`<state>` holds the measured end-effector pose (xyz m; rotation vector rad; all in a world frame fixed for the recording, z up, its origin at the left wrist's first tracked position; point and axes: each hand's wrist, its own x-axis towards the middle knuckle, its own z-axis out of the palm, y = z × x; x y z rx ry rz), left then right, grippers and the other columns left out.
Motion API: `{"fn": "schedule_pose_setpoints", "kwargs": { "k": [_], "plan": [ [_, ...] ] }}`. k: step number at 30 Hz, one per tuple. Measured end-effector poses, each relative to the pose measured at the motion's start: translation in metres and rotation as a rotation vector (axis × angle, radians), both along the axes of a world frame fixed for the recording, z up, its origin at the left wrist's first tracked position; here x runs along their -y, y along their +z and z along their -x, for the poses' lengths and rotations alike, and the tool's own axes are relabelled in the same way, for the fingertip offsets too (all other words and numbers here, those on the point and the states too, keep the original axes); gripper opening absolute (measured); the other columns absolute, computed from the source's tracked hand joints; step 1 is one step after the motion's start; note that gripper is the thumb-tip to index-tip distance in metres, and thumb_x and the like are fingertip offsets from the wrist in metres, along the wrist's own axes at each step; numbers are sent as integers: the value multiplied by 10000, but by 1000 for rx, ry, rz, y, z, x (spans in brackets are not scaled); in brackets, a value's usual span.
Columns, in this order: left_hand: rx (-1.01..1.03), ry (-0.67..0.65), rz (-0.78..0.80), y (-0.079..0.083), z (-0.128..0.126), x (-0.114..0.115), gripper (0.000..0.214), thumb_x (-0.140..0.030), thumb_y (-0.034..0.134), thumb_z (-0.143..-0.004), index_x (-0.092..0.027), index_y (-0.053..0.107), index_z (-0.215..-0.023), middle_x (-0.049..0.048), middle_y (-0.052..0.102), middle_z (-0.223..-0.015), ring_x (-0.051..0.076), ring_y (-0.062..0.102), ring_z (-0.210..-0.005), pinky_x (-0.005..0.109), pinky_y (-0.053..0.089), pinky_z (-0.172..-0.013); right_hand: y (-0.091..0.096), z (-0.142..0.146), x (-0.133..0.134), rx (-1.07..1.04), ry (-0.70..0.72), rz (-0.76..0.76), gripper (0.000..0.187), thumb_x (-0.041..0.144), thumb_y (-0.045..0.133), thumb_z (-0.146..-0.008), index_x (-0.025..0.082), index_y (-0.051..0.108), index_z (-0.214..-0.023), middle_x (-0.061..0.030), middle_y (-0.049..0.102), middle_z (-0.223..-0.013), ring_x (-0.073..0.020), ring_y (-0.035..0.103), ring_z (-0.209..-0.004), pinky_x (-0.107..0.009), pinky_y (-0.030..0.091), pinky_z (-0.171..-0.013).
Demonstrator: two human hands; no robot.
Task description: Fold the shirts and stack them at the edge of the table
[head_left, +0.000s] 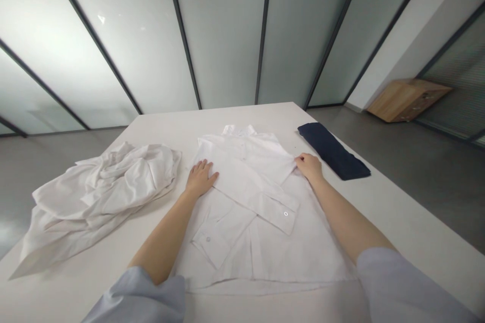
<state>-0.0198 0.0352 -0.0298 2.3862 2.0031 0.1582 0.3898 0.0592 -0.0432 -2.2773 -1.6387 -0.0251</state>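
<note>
A white long-sleeved shirt [231, 217] lies spread on the table in front of me, collar at the far end and hem toward me. Both sleeves are folded in and cross over its front; a cuff [278, 212] with a button rests on top. My left hand [200, 177] lies flat on the shirt's left side near the folded sleeve, fingers spread. At the right edge, by the shoulder fold, my right hand [308, 166] pinches the shirt's fabric between thumb and fingers.
A heap of crumpled white cloth [109, 186] lies at the left of the table [174, 113]. A folded dark navy cloth [333, 151] lies near the right edge. Beyond stand frosted glass panels [223, 30], and a wooden cabinet [401, 98] is on the floor at the right.
</note>
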Motion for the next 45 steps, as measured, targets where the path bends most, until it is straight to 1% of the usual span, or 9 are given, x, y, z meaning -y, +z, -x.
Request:
{"fn": "schedule_pose_setpoints", "kwargs": {
  "k": [4,8,11,15,19,33,38,41,45],
  "plan": [
    [0,-2,-11,-1,0,0,574,-495,383,-937,-169,450,-1404,123,360,-1526,275,316,-1410,399,264,-1136,-5,-3,0,-13,84,-108,311,208,450,-827,170,686,-1025,-122,689,-1030,-257,614,-962,-346,449,-833],
    [-2,-4,-11,0,0,1,573,-495,385,-936,-170,449,-1405,120,359,-1527,275,317,-1410,399,265,-1137,-6,-2,1,-55,337,-249,385,244,431,-848,146,629,-1162,-138,648,-1168,-258,578,-1086,-380,430,-954],
    [-2,-2,-3,1,0,1,576,-492,387,-937,-163,452,-1404,123,356,-1528,279,316,-1409,399,260,-1139,-7,4,2,-3,460,-166,377,300,438,-876,162,646,-1159,-133,609,-1270,-267,514,-1212,-395,382,-1030],
    [0,-3,-7,2,0,1,571,-489,392,-935,-164,456,-1401,121,357,-1528,276,320,-1408,401,266,-1137,-8,14,4,89,416,46,484,407,438,-909,173,555,-1316,-128,494,-1428,-306,436,-1308,-453,345,-1068],
    [1,-3,-11,1,0,1,563,-488,390,-935,-175,456,-1398,118,356,-1529,273,316,-1410,411,271,-1135,-8,17,5,120,390,111,546,450,422,-921,162,484,-1380,-138,438,-1473,-313,390,-1351,-458,334,-1083],
    [-116,12,27,1,-6,4,640,-523,271,-956,-177,317,-1492,127,222,-1582,299,143,-1465,479,172,-1165,-16,5,1,25,429,-88,432,370,511,-858,202,614,-1242,-122,560,-1355,-299,496,-1264,-460,391,-1050],
    [-124,19,40,-1,-7,4,676,-562,222,-953,-176,291,-1504,136,214,-1581,306,149,-1462,494,177,-1160,-8,9,4,6,611,-202,411,346,495,-862,210,632,-1225,-106,584,-1333,-273,515,-1250,-467,380,-1069],
    [-121,31,55,0,-7,5,678,-560,221,-953,-168,294,-1501,153,220,-1576,317,181,-1454,500,202,-1149,-4,20,9,15,719,-104,436,369,499,-873,202,616,-1259,-111,546,-1382,-254,482,-1294,-426,353,-1098],
    [-103,37,50,1,-7,6,677,-560,226,-949,-166,303,-1496,162,227,-1573,326,200,-1448,506,209,-1141,-2,33,16,84,673,73,473,419,459,-912,203,573,-1317,-116,456,-1464,-261,401,-1360,-431,306,-1119]
  ]
}}
